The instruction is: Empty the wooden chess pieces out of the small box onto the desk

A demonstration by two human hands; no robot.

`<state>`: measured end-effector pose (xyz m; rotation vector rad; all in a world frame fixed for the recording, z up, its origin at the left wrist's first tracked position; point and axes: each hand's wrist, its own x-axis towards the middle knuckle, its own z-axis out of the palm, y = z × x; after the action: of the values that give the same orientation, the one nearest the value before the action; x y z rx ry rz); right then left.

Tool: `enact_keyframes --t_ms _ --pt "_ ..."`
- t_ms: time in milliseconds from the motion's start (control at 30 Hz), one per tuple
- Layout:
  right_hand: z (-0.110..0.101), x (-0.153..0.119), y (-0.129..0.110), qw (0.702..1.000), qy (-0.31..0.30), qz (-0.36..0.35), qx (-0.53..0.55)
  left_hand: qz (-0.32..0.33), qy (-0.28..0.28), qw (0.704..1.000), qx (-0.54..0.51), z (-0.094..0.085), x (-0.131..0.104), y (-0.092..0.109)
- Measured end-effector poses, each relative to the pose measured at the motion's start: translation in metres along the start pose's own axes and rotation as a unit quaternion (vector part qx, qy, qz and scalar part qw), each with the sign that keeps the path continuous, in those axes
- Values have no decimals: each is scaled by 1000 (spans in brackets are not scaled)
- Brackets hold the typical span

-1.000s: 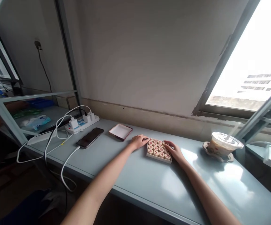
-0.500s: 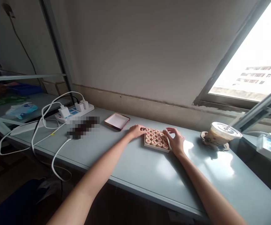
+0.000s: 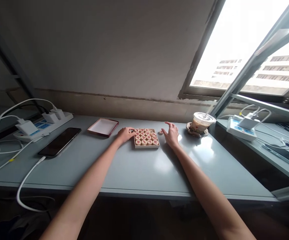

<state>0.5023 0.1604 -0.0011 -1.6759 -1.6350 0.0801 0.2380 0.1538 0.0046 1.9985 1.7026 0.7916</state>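
Note:
A shallow box (image 3: 146, 146) filled with rows of round wooden Chinese chess pieces (image 3: 144, 137), marked in red, sits on the grey desk. My left hand (image 3: 125, 135) is at its far left corner, fingers closed against the rim. One loose chess piece (image 3: 160, 132) lies on the desk just right of the box. Beside that piece, my right hand (image 3: 171, 134) is open, thumb and fingers apart, with nothing in it. The box lid (image 3: 103, 127) rests inside-up, left of my left hand.
A phone (image 3: 59, 142) with a charging cable lies at the left, near a power strip (image 3: 44, 125) with chargers and cords. A lidded drink cup (image 3: 201, 122) with a straw stands at the right. Another power strip (image 3: 241, 128) sits on the right shelf.
My right hand has let go of a chess piece, which now lies on the desk right of the box. My left hand stays at the box. The view has turned to the right.

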Motion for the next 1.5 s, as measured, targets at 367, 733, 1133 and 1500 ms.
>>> enact_keyframes --t_ms 367,733,1133,1500 --pt "-7 -19 -23 975 -116 -184 -49 13 -28 1000 -2 -2 -4 -1" --pt "-19 -11 -21 987 -77 -94 101 17 -22 998 50 1 -5 -2" --pt "-18 -7 10 989 -78 -73 -101 45 1 997 68 4 -9 -7" --pt "-28 -21 -20 951 -204 -223 -62 18 -5 999 39 4 -8 -4"
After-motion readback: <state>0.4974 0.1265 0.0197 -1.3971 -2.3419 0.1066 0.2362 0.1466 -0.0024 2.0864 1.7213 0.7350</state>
